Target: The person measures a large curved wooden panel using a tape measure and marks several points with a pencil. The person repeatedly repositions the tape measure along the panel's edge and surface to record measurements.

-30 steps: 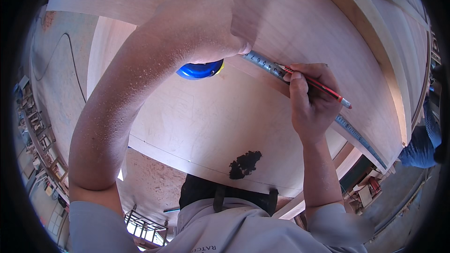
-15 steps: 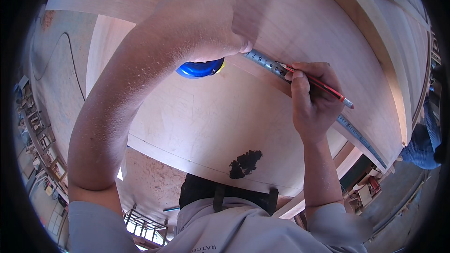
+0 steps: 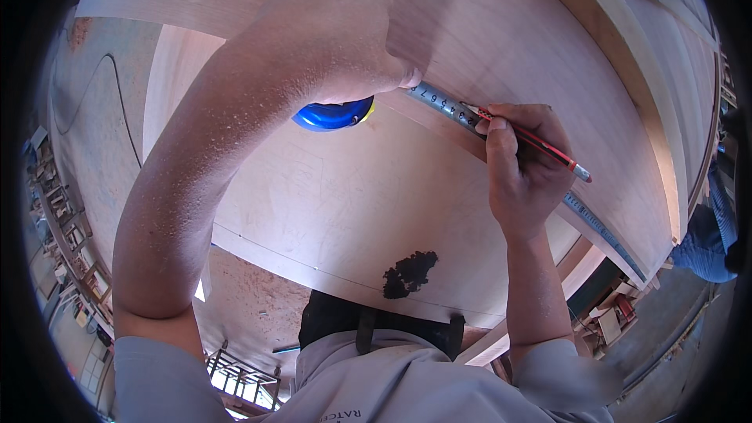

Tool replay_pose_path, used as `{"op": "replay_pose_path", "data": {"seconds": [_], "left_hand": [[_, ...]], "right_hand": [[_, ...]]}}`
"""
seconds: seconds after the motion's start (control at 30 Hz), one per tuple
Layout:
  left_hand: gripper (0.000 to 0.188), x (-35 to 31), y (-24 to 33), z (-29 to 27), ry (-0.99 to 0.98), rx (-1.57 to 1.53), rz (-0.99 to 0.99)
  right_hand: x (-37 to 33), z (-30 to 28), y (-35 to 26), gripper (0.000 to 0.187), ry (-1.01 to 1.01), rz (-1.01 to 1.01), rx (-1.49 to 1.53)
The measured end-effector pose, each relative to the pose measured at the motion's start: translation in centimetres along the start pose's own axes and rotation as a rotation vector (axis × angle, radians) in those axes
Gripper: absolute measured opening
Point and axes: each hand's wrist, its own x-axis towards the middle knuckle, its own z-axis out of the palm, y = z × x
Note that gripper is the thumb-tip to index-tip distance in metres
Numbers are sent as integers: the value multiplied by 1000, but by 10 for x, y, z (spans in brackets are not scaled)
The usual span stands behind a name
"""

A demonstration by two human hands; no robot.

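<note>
My left hand [image 3: 341, 35] is closed round a tape measure with a blue case [image 3: 333, 115] and a bit of yellow at its side. Its thumb presses near the start of the extended blade [image 3: 442, 100]. The blade runs diagonally to the right along the edge of a reddish wooden panel [image 3: 486, 39], passing under my right hand [image 3: 526, 176]. That hand pinches a red and black pencil [image 3: 547, 148], tip pointing left at the blade and panel. The curled fingers of my left hand are mostly hidden behind the hand and wrist.
A pale board [image 3: 298, 211] with a dark stain [image 3: 410, 274] lies between my body and the panel. A curved wooden strip [image 3: 638, 86] rises along the right. Another person's blue sleeve [image 3: 709, 243] shows at far right. Wood scraps [image 3: 615, 317] lie lower right; a cable [image 3: 121, 102] trails at left.
The tape measure's blue case has shifted very slightly left with my left hand. My right hand and the pencil have stayed in place.
</note>
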Motion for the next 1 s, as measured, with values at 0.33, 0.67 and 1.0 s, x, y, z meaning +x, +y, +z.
{"op": "replay_pose_path", "data": {"seconds": [0.33, 0.67, 1.0], "left_hand": [[51, 0, -1, 3, 5, -8, 7], [51, 0, -2, 3, -17, -8, 4], [52, 0, 0, -1, -12, 10, 7]], "right_hand": [[0, 0, 0, 5, 1, -12, 5], [-1, 1, 1, 5, 9, -11, 5], [-2, 1, 0, 5, 13, 10, -5]]}}
